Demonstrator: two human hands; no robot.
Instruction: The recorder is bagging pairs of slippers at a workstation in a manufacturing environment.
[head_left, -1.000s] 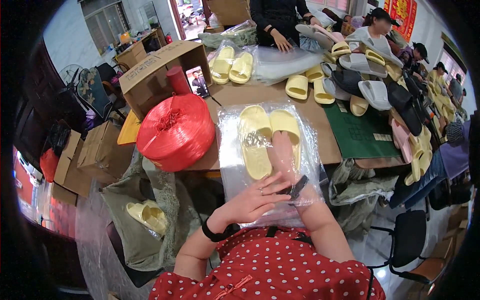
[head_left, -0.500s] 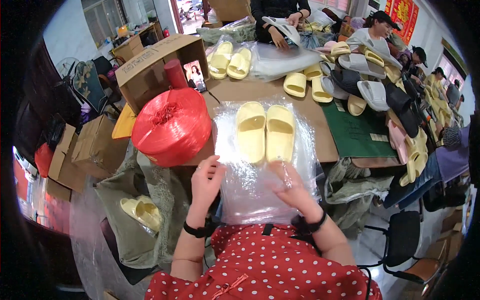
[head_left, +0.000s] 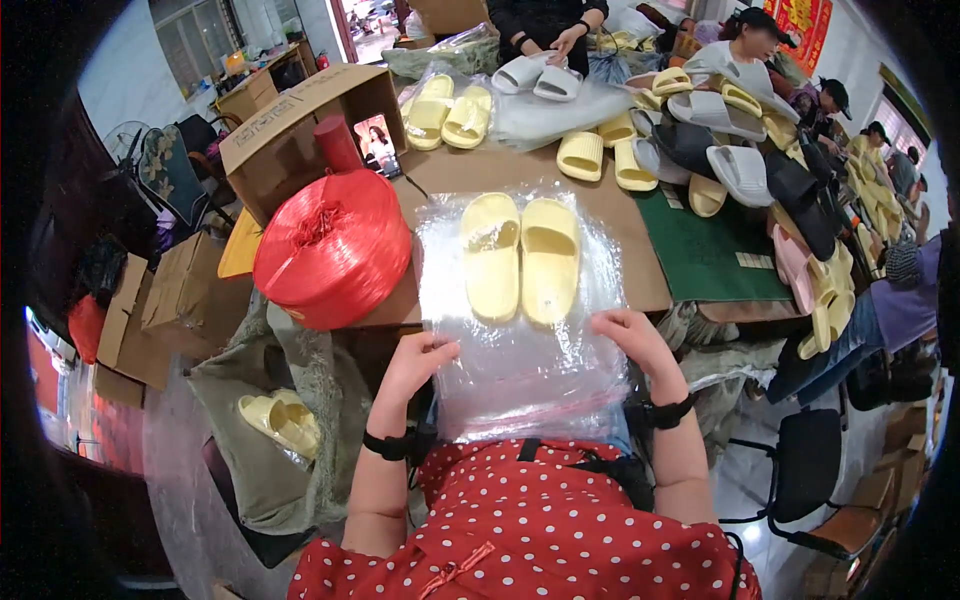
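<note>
A pair of pale yellow slide slippers (head_left: pixel 490 275) lies side by side in a clear plastic bag (head_left: pixel 500 365), on top of a stack of similar bags. The toes point away from me. With thumb and fingers together, my left hand (head_left: pixel 412 368) pinches the bag's left edge below the slippers. Opposite it, my right hand (head_left: pixel 642 345) grips the right edge the same way, just below and right of the slipper heels. The bag's near end hangs over the table edge toward my lap.
A big roll of red plastic twine (head_left: pixel 335 250) stands left, by a cardboard box (head_left: pixel 300 115) and a propped phone (head_left: pixel 376 145). Piled slippers (head_left: pixel 740 170) cover the right side, near a green mat (head_left: pixel 700 245). Across the table, a co-worker's hands (head_left: pixel 555 50) are at grey slippers (head_left: pixel 540 78).
My right hand has moved from the bag's middle out to its right edge; my left has lowered slightly and closed on the left edge. Across the table, the grey slippers have been lowered onto plastic.
</note>
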